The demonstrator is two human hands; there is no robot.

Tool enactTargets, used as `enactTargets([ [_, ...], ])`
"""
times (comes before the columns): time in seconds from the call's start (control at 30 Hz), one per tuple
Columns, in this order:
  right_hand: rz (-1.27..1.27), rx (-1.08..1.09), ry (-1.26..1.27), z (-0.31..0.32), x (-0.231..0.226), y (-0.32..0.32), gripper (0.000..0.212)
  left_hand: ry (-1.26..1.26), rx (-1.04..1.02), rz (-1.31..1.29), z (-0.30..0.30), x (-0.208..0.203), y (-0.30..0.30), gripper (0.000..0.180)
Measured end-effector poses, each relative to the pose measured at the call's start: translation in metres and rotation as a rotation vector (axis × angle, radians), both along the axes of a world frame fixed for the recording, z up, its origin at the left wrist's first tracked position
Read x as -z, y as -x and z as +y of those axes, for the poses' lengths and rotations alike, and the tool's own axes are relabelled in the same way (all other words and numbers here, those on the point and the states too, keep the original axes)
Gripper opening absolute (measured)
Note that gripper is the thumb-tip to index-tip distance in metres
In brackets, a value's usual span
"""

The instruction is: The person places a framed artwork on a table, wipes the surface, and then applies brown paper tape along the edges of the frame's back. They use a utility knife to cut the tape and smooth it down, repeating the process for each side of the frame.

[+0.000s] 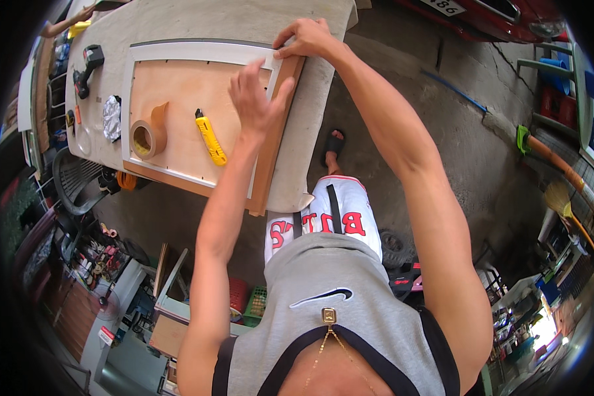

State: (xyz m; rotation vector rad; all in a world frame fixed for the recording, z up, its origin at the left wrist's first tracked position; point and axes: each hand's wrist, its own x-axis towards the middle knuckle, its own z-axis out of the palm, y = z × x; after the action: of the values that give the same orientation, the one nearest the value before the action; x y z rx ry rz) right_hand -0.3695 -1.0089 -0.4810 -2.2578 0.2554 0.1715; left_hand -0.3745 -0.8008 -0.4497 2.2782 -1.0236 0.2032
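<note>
On the table lies a rectangular frame (198, 51) with a white border and a brown, wood-coloured backing panel. Brown edging (278, 142) runs down its right side and along its near side. My right hand (307, 39) grips the far right corner, thumb and fingers closed on the edge. My left hand (254, 99) hovers over the frame's right part with its fingers apart, slightly blurred, holding nothing visible. A yellow utility knife (211, 138) and a roll of brown tape (148, 137) rest on the panel, the tape's loose end sticking up.
Left of the frame are crumpled foil (111, 119) and a cordless drill (88, 71) on the table (198, 18). Another person's arm (66, 23) reaches in at the far left. A grey chair (72, 181) stands beside the table; a red car (495, 16) is at the far right.
</note>
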Motion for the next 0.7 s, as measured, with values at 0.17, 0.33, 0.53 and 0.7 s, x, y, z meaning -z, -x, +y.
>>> enactTargets([
  [0.17,-0.514,0.536,0.108,0.013,0.015,0.048,0.016,-0.17,-0.028,-0.023,0.068,0.001,0.057,0.04],
  [0.33,-0.615,0.129,0.387,0.033,0.022,0.099,0.016,-0.254,-0.063,0.027,0.078,0.017,0.062,0.027],
  [0.53,-0.59,-0.011,0.521,0.058,0.022,0.105,0.025,-0.223,-0.081,0.065,0.08,0.016,0.059,0.025],
  [0.7,-0.631,-0.001,0.595,0.04,0.02,0.104,0.027,-0.194,-0.082,0.034,0.08,0.019,0.058,0.024],
])
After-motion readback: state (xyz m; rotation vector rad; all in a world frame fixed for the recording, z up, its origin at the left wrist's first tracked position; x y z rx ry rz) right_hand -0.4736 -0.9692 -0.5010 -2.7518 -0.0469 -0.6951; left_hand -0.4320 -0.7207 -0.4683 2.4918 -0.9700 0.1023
